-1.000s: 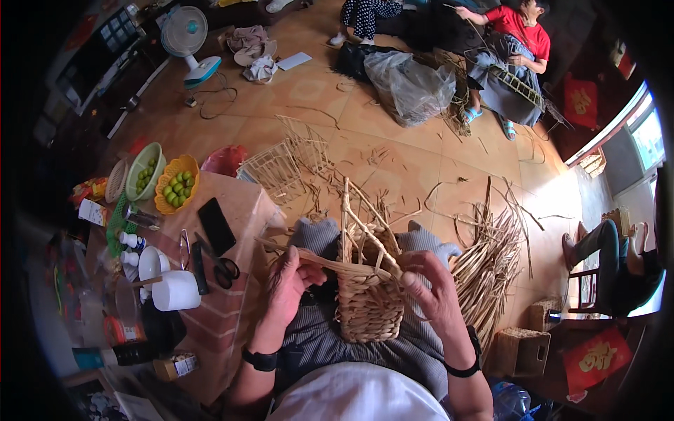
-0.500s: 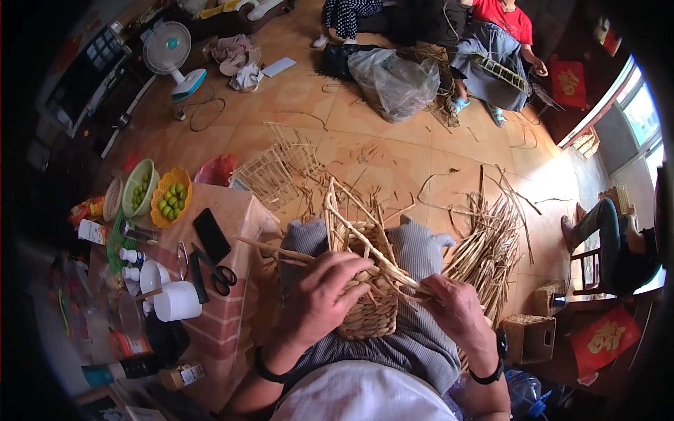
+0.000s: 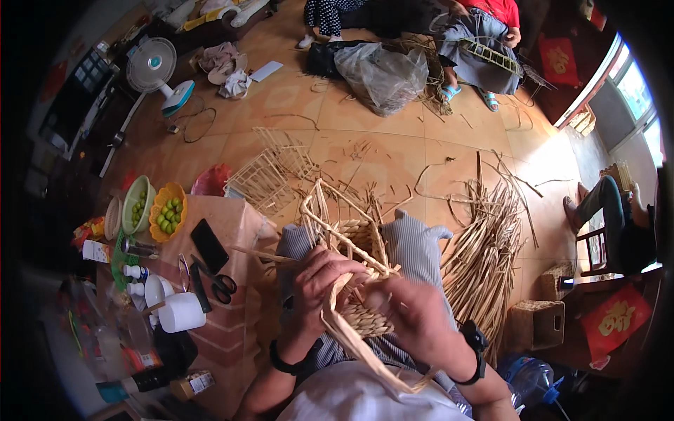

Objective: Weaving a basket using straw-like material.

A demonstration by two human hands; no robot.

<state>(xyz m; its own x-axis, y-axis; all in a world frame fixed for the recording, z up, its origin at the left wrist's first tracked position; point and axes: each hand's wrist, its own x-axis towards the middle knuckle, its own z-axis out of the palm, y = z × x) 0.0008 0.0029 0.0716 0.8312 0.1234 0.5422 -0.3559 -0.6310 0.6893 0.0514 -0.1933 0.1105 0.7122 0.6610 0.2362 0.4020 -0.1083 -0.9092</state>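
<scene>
Table, cloth-covered, at left: one green bowl of green fruit toward its far left corner; one yellow bowl, scalloped, likewise filled, by the far edge; one white tub, farther in from the right edge; one black phone, near the far right corner; one pair of scissors, black-handled, near the right edge. Left hand: fingers curled and close together at the basket's near rim, what they pinch hidden. Basket, woven, part-made: on the lap, between the knees, sticks rising above its rim. Strip, pale: looped below the hands, in front of the basket. Right hand: blurred, beside the near rim; whether spread or pinching, cannot tell. Straw: one loose heap, on the floor, beyond the right knee. Box, woven, with handle slot: at right, nearer than the straw.
</scene>
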